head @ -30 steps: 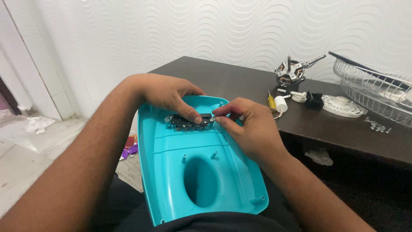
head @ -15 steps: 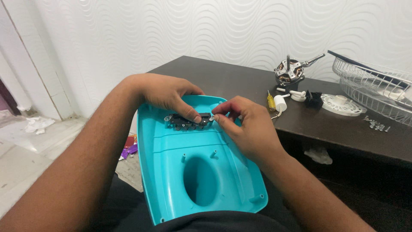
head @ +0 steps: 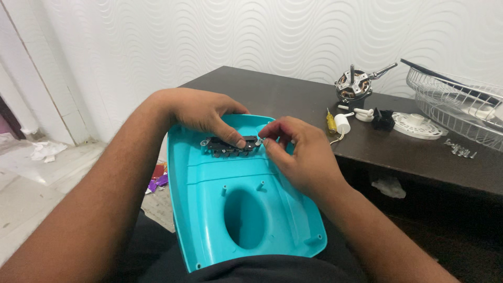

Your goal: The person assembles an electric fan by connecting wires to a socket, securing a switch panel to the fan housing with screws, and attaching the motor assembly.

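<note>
A turquoise plastic housing (head: pixel 209 209) rests on the person's lap, its hollow inner side facing up, with an oval opening (head: pixel 243 219) in the nearer half and two short posts just above that opening. Toward its far end a small dark switch block (head: pixel 228 145) with a metal tab at its left end lies across the inside of the housing. The left hand (head: pixel 201 112) reaches over the housing's far rim, fingers curled on the edge and the thumb pressed down on top of the switch block. The right hand (head: pixel 298 152) sits at the block's right end, thumb and forefinger pinched together on a tiny silvery piece, probably a screw, though it is too small to tell for sure. Both forearms run from the bottom corners toward the middle. To the left, below the housing, the pale floor (head: pixel 31 178) carries scraps of paper and a few red and purple bits. Beyond the hands stands a dark worktop (head: pixel 293 97). On it, well apart from the housing, lie a small yellow-handled tool (head: pixel 330 122) beside a white cylindrical part (head: pixel 342 124), a black knob-like piece (head: pixel 383 120), a round white disc (head: pixel 417 126) and a scatter of screws (head: pixel 461 151). Farther back sit a bare electric motor (head: pixel 353 85) with its shaft upright and a wire fan guard (head: pixel 456 102), all before a white wavy-patterned wall (head: pixel 251 31).
</note>
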